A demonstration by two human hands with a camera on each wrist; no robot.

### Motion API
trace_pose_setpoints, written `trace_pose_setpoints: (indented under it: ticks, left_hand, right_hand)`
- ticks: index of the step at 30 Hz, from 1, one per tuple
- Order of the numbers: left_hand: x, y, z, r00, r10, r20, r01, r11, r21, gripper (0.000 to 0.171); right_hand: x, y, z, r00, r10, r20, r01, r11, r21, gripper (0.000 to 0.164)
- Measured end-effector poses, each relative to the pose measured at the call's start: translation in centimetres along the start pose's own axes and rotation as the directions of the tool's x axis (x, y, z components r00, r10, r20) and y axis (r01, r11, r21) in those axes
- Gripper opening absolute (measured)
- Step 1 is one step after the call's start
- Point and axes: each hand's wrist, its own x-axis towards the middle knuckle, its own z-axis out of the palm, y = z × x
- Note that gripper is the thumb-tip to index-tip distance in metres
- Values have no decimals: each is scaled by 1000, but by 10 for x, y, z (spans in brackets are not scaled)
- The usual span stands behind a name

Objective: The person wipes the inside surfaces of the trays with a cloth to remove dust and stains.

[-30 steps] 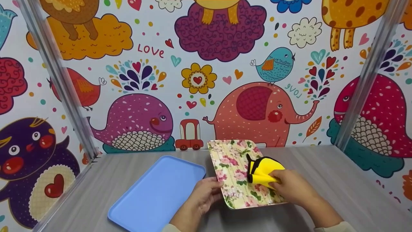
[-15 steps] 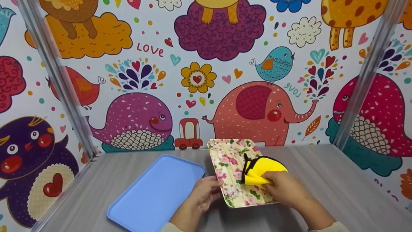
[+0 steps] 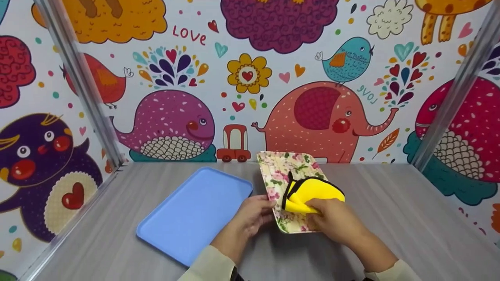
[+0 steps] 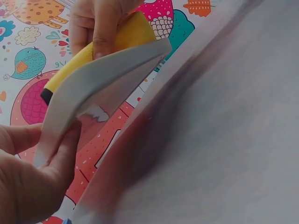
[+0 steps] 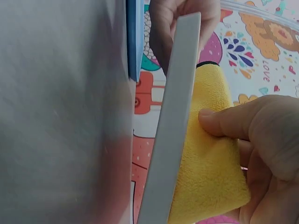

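Observation:
A tray with a floral print [image 3: 300, 162] is held up at a tilt over the table. My left hand [image 3: 252, 215] pinches its left rim, thumb on one side and fingers on the other. On the printed face lies a folded yellow cloth with black edging [image 3: 318, 190], which my right hand [image 3: 335, 219] grips between thumb and fingers. In the right wrist view the cloth [image 5: 210, 158] looks fluffy and sits flat along the tray's pale side wall [image 5: 170, 126]. The left wrist view shows the tray's pale rim [image 4: 93, 77] between my left thumb and fingers.
A plain blue tray [image 3: 195, 210] lies on the grey wood-grain table [image 3: 390, 203], left of the floral tray. A wall with cartoon animals [image 3: 175, 121] stands at the back, with metal posts [image 3: 453, 91] at its corners.
My right hand has slid the cloth leftward over the floral tray, closer to its left rim. The left hand keeps its hold. The head view has tipped downward, so the scene sits higher.

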Motion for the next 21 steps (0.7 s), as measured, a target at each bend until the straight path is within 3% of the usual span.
trace_pose_setpoints:
  ticks: [10,21]
  left_hand:
    - [7,3,5,999,-34,-41,34,999,-18,33]
    - [5,2,8,995,-59,-75,55,997,-51,28]
  right_hand:
    - [-1,-11,-4,998,3,60,-2,1000,-13,23]
    - [-4,-13,-7,988,-109,106,112,994,-20,25]
